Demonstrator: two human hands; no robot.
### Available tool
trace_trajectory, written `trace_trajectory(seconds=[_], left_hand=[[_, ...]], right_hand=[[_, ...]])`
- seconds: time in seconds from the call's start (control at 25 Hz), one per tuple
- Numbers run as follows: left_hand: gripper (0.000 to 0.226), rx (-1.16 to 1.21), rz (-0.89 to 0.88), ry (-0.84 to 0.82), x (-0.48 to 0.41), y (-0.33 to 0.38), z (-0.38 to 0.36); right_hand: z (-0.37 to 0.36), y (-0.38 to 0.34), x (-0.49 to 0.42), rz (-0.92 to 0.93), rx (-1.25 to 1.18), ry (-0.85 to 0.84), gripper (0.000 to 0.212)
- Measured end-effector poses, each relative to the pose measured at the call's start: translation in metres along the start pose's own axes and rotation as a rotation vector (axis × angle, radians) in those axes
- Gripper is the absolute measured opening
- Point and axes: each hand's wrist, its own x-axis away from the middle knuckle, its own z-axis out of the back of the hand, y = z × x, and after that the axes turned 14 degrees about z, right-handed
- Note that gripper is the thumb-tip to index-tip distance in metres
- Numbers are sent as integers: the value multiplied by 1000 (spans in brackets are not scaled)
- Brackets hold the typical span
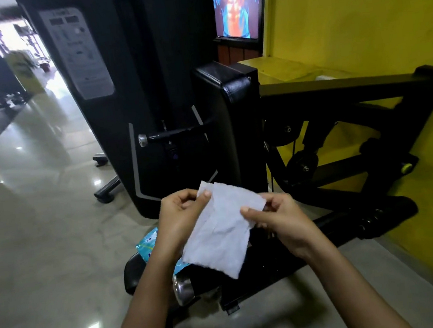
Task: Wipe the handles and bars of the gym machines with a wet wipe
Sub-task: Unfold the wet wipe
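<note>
Yellow wall [354, 8] on the right, black machine [147, 90] ahead; left hand [178, 219] and right hand [281, 218] each pinch the spread white wet wipe [220, 230] at its top corners.

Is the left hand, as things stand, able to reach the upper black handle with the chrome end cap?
Probably yes. Nothing stands between the left hand and the handle, which juts into open space ahead of it. Both it and the right hand pinch the wet wipe, so one must let go.
</note>
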Motion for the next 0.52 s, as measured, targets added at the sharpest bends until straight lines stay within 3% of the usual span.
trace_trajectory(seconds=[0.08, 0.16, 0.28, 0.4, 0.52], left_hand=[[20, 101, 113, -29, 2, -1, 0], [19, 190, 195, -33, -1, -3, 0], [26, 302, 372, -42, -10, -10, 7], [49, 500, 573, -216, -9, -13, 10], [47, 538, 549, -286, 0, -11, 2]], right_hand=[[2, -1, 0, -199, -333, 64, 16], [0, 1, 2, -320, -464, 40, 25], [-5, 1, 6, -365, -477, 18, 28], [-4, 2, 3, -383, -458, 74, 17], [-3, 5, -3, -412, -478, 145, 24]])
